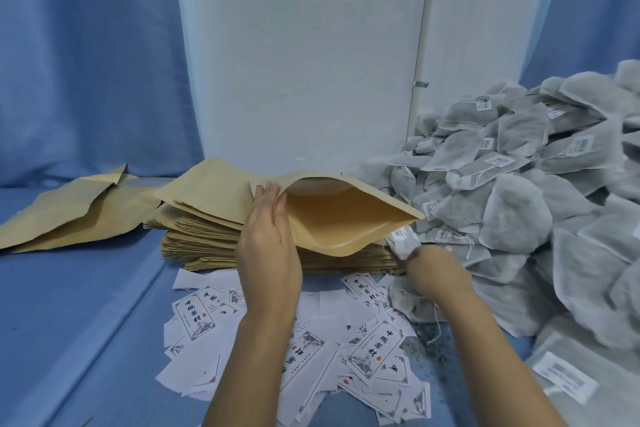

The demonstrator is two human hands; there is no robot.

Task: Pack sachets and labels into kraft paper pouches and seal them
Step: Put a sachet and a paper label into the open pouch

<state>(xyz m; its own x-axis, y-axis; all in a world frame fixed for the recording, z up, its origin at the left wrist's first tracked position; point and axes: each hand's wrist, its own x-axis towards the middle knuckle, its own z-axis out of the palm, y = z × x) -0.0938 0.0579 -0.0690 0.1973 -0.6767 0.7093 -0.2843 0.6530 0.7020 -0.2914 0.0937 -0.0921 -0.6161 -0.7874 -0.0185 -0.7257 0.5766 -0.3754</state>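
Head view. Kraft pouch lies on top of the stack of flat pouches, mouth spread wide toward the camera. Only its smooth orange-tan lining shows inside.

Left hand is at the mouth's left corner, fingers nearly straight, thumb and fingers pinching the pouch's upper wall.

Right hand is just below the mouth's right corner, fingers curled round one sachet. This area is motion-blurred; the sachet is outside the pouch.

Sachet heap on the right: grey fibrous mesh pillows with strings and small barcode tags.

Labels are scattered flat in front of the stack: white paper rectangles, black printed frames and characters.

Loose creased pouches lie far left. Everything rests on blue cloth.
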